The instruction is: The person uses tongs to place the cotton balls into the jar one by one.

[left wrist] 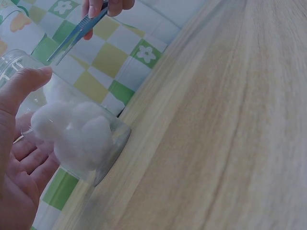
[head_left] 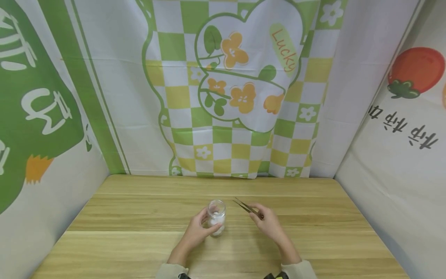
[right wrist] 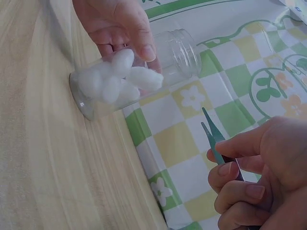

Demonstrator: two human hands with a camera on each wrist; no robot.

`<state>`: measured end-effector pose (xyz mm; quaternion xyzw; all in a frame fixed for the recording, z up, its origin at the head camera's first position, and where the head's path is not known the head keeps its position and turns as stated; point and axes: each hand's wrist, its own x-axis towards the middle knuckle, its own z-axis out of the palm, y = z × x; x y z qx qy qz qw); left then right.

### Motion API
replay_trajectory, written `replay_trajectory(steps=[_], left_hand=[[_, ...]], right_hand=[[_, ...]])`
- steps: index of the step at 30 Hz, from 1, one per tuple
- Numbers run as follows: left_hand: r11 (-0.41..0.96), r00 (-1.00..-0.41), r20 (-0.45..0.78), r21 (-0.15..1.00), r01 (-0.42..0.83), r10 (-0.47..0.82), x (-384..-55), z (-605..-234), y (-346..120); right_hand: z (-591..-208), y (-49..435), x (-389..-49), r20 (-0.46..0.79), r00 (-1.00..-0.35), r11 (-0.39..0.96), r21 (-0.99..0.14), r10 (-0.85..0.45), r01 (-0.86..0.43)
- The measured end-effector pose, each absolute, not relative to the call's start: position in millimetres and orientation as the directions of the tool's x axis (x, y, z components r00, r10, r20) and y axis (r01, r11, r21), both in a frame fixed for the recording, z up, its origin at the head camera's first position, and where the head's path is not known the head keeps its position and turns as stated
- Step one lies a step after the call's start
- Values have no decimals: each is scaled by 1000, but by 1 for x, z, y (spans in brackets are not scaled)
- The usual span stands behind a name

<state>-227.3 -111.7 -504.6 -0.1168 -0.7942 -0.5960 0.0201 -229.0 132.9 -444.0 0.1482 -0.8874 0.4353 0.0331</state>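
A clear, lidless jar (head_left: 216, 219) stands upright on the wooden table. Several white cotton balls (left wrist: 76, 132) fill its lower part. My left hand (head_left: 199, 230) grips the jar from its left side, thumb across the front and fingers behind. To the right of the jar, my right hand (head_left: 267, 221) pinches metal tweezers (head_left: 245, 206) between thumb and fingers. Their two tips (right wrist: 205, 120) stand apart with nothing between them, pointing toward the upper left, beside the jar's mouth in the head view.
The wooden table (head_left: 139, 217) reaches back to a hanging cloth (head_left: 223, 155) with green, yellow and white checks. Printed fabric walls (head_left: 400, 186) close off both sides of the table.
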Motion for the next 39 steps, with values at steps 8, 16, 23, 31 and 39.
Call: replay_trajectory(steps=[8,16,23,31,39], left_hand=[[270,-970,182,937,222,164,-227,-505,-112],[276,-976,163,940,199,147,-228,-503,-110],[264,-978,154,946,187,141,-227,-499,-108],[252,-976,175,946,204,133,-227,-500,-107],[280,-975,170,938,205,146,-226,-504,-111]], right_hand=[[-453,133,-233,153,-966,540,-805,-211,-245],[-455,134,-235,59,-974,411,-900,-217,-146],[-453,137,-234,17,-972,355,-929,-236,-102],[-454,143,-236,-116,-946,210,-976,-303,52],[-460,144,-237,-191,-918,96,-981,-347,168]])
